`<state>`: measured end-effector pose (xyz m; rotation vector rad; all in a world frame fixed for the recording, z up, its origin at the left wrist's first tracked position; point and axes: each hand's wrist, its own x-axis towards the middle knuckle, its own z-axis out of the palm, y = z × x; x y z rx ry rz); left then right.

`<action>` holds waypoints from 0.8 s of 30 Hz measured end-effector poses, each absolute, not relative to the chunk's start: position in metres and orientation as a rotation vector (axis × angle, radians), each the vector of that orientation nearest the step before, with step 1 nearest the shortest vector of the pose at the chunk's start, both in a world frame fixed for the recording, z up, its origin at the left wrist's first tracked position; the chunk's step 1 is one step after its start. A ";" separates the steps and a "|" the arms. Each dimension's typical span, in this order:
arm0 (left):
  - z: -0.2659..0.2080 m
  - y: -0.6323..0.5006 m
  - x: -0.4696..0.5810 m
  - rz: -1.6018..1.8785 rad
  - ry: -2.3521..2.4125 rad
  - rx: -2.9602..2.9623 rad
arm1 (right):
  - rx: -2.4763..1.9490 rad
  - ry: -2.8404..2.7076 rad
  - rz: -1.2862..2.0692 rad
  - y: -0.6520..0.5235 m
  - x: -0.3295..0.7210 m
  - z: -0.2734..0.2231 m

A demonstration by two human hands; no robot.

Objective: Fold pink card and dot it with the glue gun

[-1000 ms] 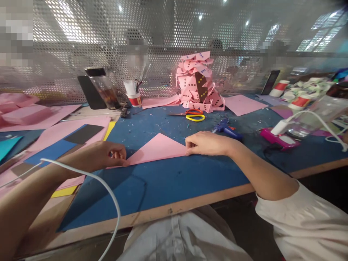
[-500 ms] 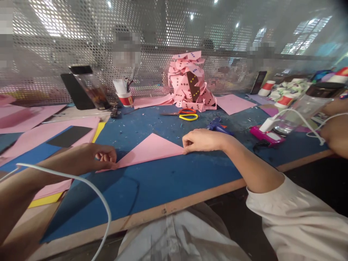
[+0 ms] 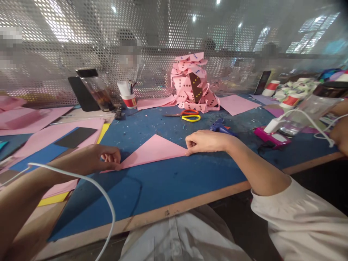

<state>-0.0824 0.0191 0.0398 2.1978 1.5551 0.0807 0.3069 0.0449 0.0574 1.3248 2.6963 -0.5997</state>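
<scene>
A sheet of pink paper point(image 3: 154, 152), folded into a triangle, lies on the blue tabletop with its peak pointing away from me. At its left corner my left hand point(image 3: 107, 157) has thumb and curled fingers closed on the paper. My right hand point(image 3: 203, 141) pinches the right corner, fingertips pressed down near the table. The long folded edge runs between both hands, on the side nearer me. Beyond the paper lie scissors point(image 3: 190, 115) with orange and yellow handles. A blue glue gun point(image 3: 221, 127) rests just behind my right hand.
A spotted pink paper stack point(image 3: 193, 83) stands at the back against a perforated metal screen point(image 3: 154, 47). Pink sheets point(image 3: 35, 139) and a bottle point(image 3: 96, 90) are at left. A magenta power strip point(image 3: 272, 138) and another person's arm point(image 3: 339, 136) are at right. A white cable point(image 3: 100, 190) crosses my left forearm.
The whole view has shifted slightly, so everything sits a little further right and lower. Both hands keep their hold on the paper's corners, and the triangle looks the same.
</scene>
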 end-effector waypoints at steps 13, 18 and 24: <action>0.045 0.020 -0.081 0.023 1.483 2.106 | 1.313 2.658 -0.573 0.047 0.307 0.058; 0.052 0.015 -0.077 -0.001 1.494 2.191 | 1.313 2.645 -0.590 0.048 0.308 0.056; 0.057 0.003 -0.061 0.151 1.389 2.253 | 1.316 2.647 -0.582 0.046 0.308 0.057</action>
